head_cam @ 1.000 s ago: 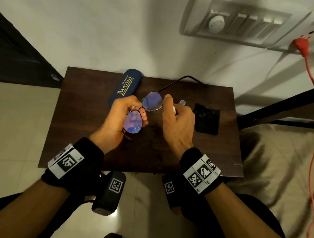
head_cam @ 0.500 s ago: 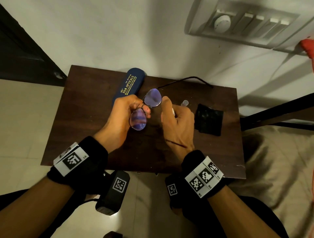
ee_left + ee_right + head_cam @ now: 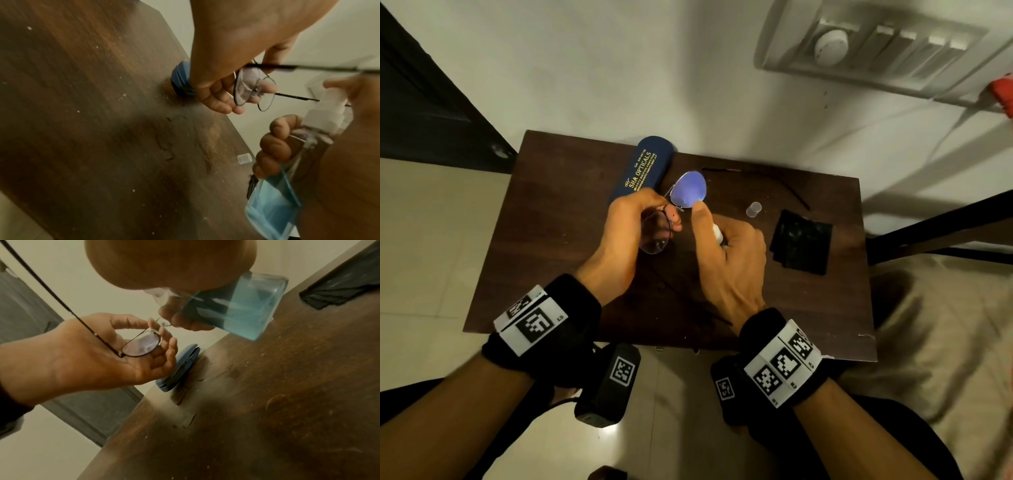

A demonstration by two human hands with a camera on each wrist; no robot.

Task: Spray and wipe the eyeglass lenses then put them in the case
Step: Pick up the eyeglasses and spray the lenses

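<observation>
Left hand (image 3: 631,229) pinched the eyeglasses (image 3: 678,202) at the bridge, lenses raised above the tabletop (image 3: 551,219), presumably exposing them for spraying. Right hand (image 3: 729,253) fingers wrapped the spray bottle (image 3: 236,308), nozzle toward a lens. Case (image 3: 642,168) lay closed nearby.

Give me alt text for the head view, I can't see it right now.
Over a dark wooden table, the left hand holds glasses by the bridge while the right hand aims a spray bottle at one lens. A blue case, a clear cap and a black cloth lie on the table.
</observation>
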